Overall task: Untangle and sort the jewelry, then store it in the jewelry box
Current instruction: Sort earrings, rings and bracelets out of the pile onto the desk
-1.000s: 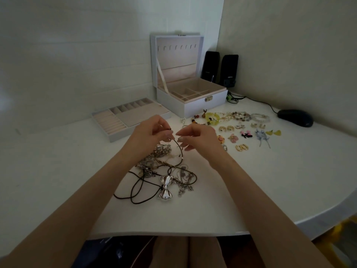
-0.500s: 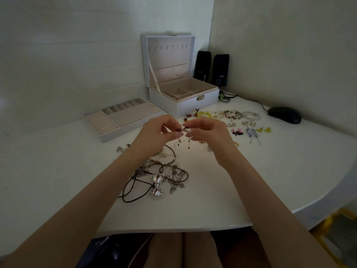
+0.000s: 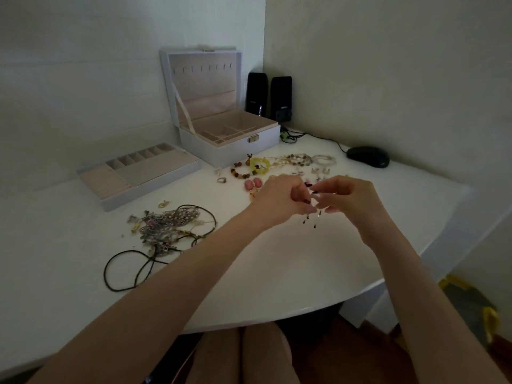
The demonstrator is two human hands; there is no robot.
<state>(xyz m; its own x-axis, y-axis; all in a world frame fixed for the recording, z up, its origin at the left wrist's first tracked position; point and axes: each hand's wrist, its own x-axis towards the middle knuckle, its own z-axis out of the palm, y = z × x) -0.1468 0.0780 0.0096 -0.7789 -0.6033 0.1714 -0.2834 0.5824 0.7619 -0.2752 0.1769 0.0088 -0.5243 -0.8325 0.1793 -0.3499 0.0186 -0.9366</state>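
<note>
My left hand (image 3: pixel 279 199) and my right hand (image 3: pixel 347 199) are raised together above the white table (image 3: pixel 277 273), both pinching a small piece of dangling black-beaded jewelry (image 3: pixel 311 214) between the fingertips. The tangled heap of chains and black cords (image 3: pixel 163 231) lies to the left on the table. The open white jewelry box (image 3: pixel 221 126) stands at the back, its removable tray (image 3: pixel 135 176) beside it on the left. Sorted bracelets (image 3: pixel 260 166) and earrings lie in rows behind my hands.
Two black speakers (image 3: pixel 268 95) stand in the corner behind the box. A black mouse (image 3: pixel 368 156) with its cable lies at the back right. A ring (image 3: pixel 221 180) lies in front of the box. The table's curved front edge runs near my knees.
My hands lifted the small beaded piece away from the tangle and moved right with it, toward the sorted rows. The view has shifted, so the tangle now lies to the left.
</note>
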